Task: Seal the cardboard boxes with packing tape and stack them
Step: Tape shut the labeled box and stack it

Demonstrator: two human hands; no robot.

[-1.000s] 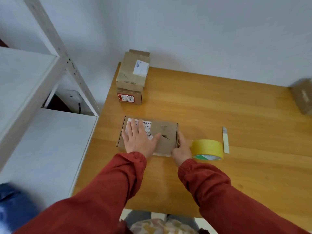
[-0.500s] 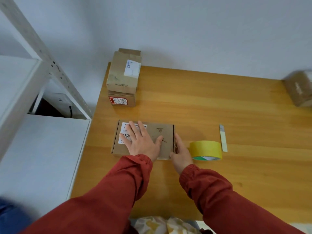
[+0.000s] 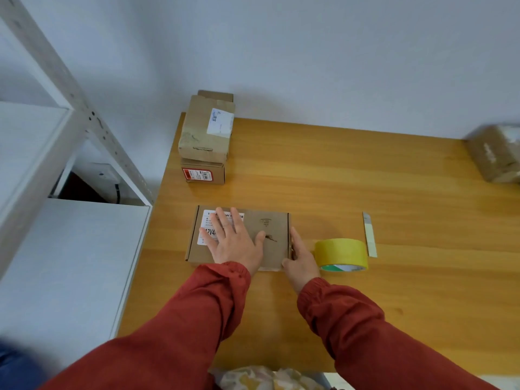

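Left grip [image 3: 235, 243] released: palm flat, fingers spread on the lid of a flat cardboard box [image 3: 270, 229], covering part of its white label [image 3: 208, 223]. Box lying flat near the table's left edge, toward the front, lid closed; no tape discernible across it. Right grip [image 3: 299, 256] set edge-on against the box's right side wall, fingers extended along it, thumb near the front right corner; not closed around anything. Both sleeves red.

Stack of two boxes [image 3: 206, 139] at the back left corner of the table [image 3: 365, 178]: upper box plain brown with a white label, lower box bearing a red label on its front face; a further brown edge visible behind, not identifiable. Yellow tape roll [image 3: 342, 253] lying on its side just right of the right hand, touching or nearly touching it; cannot tell which. Pale narrow strip [image 3: 370, 235] flat on the table just beyond the roll. Blurred wrapped box [image 3: 498, 153] at the right edge, toward the back. White shelf unit [image 3: 70, 249] standing off the table's left edge.
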